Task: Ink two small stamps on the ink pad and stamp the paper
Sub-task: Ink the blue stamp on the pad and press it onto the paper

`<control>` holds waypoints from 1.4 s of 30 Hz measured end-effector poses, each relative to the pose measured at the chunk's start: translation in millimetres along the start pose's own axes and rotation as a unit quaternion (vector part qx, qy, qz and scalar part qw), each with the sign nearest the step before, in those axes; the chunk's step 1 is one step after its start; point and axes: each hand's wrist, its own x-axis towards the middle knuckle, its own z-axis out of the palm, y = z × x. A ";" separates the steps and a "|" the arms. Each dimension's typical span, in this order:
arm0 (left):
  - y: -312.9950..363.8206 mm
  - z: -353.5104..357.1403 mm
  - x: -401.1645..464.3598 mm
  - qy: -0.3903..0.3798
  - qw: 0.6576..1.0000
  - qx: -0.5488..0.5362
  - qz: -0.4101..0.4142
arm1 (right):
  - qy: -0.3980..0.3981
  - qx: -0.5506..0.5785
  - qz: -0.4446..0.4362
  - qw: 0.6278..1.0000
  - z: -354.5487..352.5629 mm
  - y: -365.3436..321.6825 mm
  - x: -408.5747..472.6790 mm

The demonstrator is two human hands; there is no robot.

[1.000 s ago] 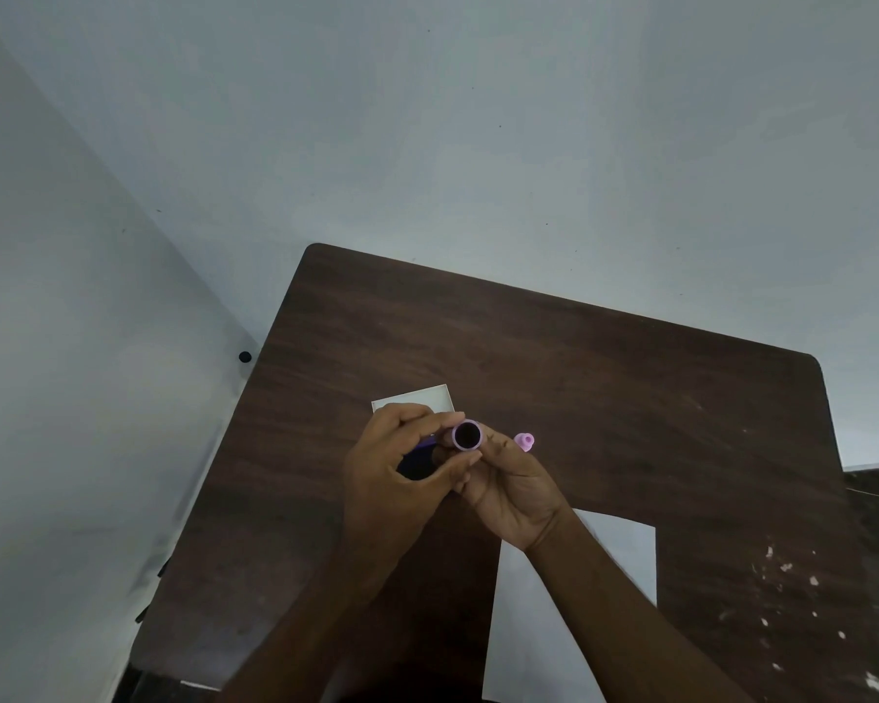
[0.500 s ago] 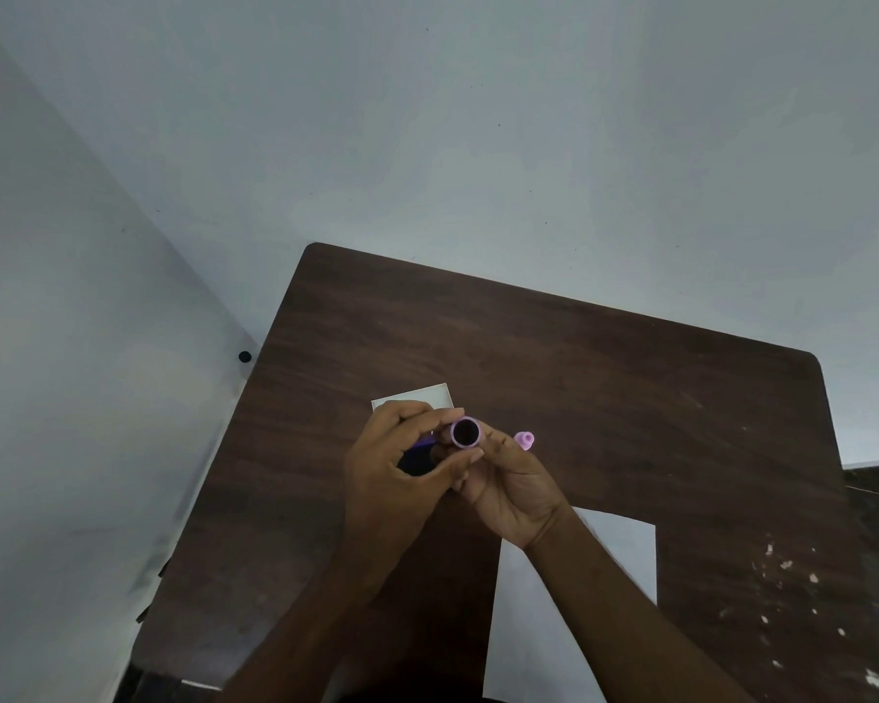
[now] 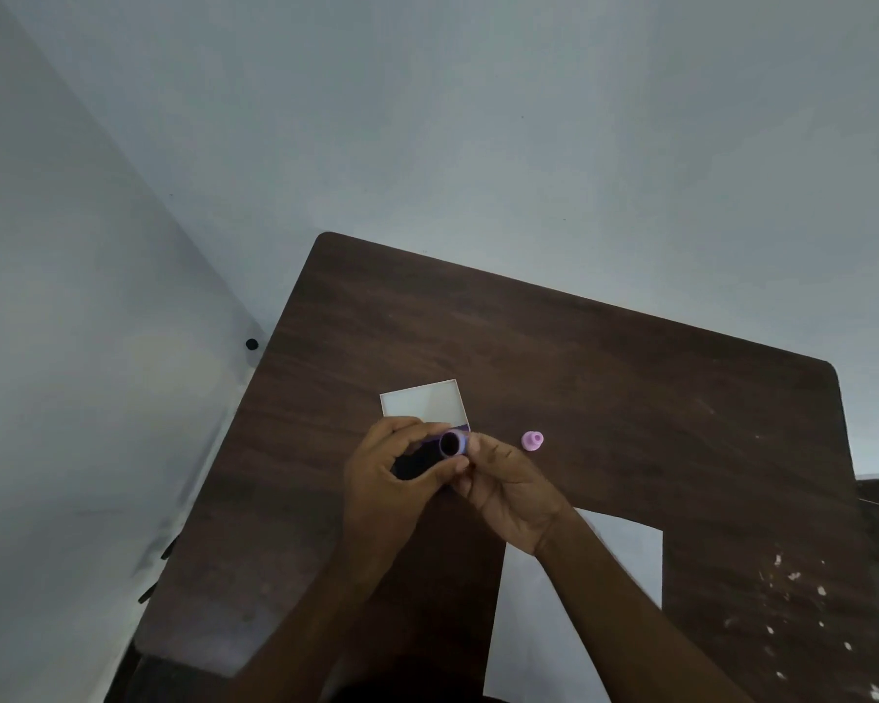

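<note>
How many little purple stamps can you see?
2. One stamp is held up between the fingertips of the left hand and the right hand. The other stamp stands alone on the table, to the right of the hands.

We see bare table [image 3: 605, 378] beyond and right of the pink stamp [image 3: 532, 440], open for passing. Our hands, left [image 3: 386, 479] and right [image 3: 511, 492], and the ink pad case [image 3: 424, 404] crowd the middle; paper [image 3: 625, 555] lies nearer.
</note>
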 end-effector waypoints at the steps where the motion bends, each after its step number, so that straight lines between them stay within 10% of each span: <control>1: -12.2 -0.3 -1.1 -0.013 1.000 0.010 -0.017 | 0.050 -0.065 0.002 0.997 -2.4 0.4 1.5; 5: -66.6 -4.8 -5.8 -0.050 0.987 0.135 -0.072 | 0.233 -0.419 -0.026 0.877 -3.5 10.7 11.8; 11: -98.1 -2.6 -0.5 -0.128 0.949 0.276 -0.085 | 0.246 -0.683 -0.086 0.683 3.8 42.2 35.6; 25: -96.1 2.1 5.0 -0.125 0.940 0.312 -0.062 | 0.198 -0.739 0.058 0.641 11.6 61.8 73.4; 28: -94.1 1.7 5.4 -0.125 0.938 0.316 -0.061 | 0.167 -0.801 0.076 0.570 15.2 61.3 74.2; 32: -92.3 2.5 6.1 -0.127 0.940 0.309 -0.064 | 0.198 -0.766 -0.066 0.608 23.6 68.9 60.7; 38: -89.1 5.7 6.6 -0.158 0.933 0.316 -0.070 | 0.222 -0.731 0.067 0.642 26.4 54.5 58.7; 42: -83.1 8.9 -1.1 -0.161 0.925 0.341 -0.038 | 0.356 -0.610 -0.035 0.707 3.9 63.8 9.9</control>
